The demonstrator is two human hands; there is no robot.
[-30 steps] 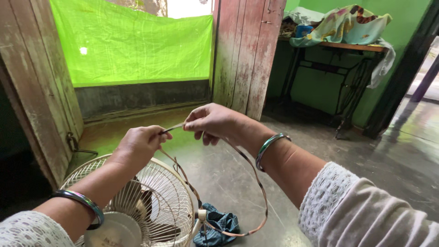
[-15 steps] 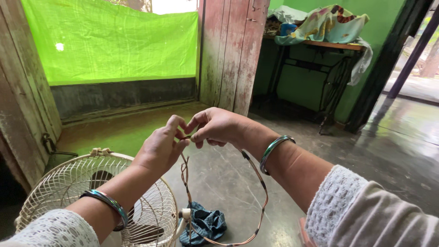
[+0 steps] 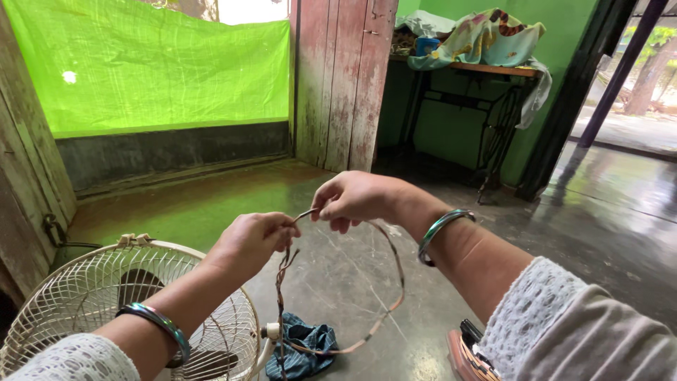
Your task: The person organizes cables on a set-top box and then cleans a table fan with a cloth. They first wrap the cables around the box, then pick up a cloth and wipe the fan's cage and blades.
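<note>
Compared with half a second earlier, the hands had drawn slightly apart and the view had swung right. The left hand (image 3: 254,240) was closed on the twisted brown cord (image 3: 384,317), knuckles up. The right hand (image 3: 356,199), at its 2 o'clock, pinched the cord's end between thumb and fingers. Between them the cord ran along the 8-to-2 axis; from the left hand it hung down toward 6 o'clock, looping past the blue cloth (image 3: 310,346) beside the cream fan guard (image 3: 84,289).
</note>
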